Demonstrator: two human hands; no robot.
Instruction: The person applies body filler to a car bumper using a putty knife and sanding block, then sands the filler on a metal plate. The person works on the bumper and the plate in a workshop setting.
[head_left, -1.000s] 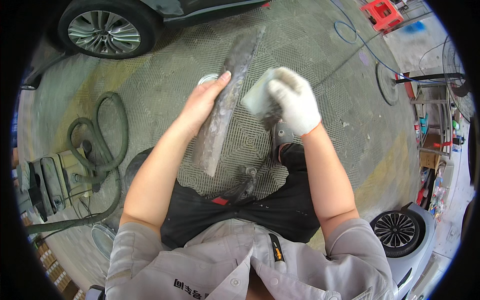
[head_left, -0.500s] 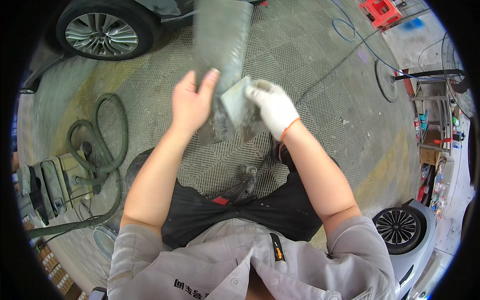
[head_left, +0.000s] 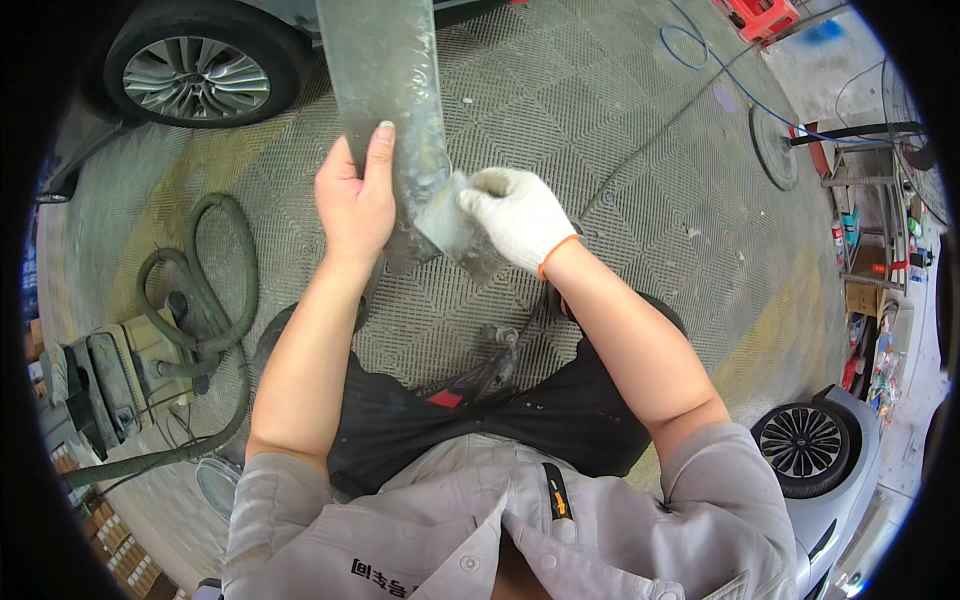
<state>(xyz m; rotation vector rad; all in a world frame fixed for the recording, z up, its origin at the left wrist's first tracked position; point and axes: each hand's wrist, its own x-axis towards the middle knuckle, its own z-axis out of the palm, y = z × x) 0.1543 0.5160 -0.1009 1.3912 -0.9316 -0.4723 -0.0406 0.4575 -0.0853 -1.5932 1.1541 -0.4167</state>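
Observation:
A long, flat grey board [head_left: 385,75] with a shiny, smeared surface stretches away from me toward the car. My left hand [head_left: 355,212], bare, grips its near left part, with the thumb lying on top. A white knit glove with an orange cuff covers my right hand [head_left: 522,218]. Its fingers pinch a small, flat, pale grey scraper-like plate [head_left: 443,220], which lies over the board's near right edge. The board's near end [head_left: 412,250] looks ragged and partly see-through; its exact shape there I cannot make out.
A car wheel [head_left: 197,80] stands at the far left. On the left, a green hose [head_left: 245,270] coils beside a box-shaped machine [head_left: 105,385]. A blue hose [head_left: 735,80] and a red stool [head_left: 762,15] are far right, a metal rack [head_left: 868,215] at right. Another wheel [head_left: 800,448] is at lower right.
Both hands, the board and the small plate have shifted left. The board's far end has swung left too, and it looks less blurred now.

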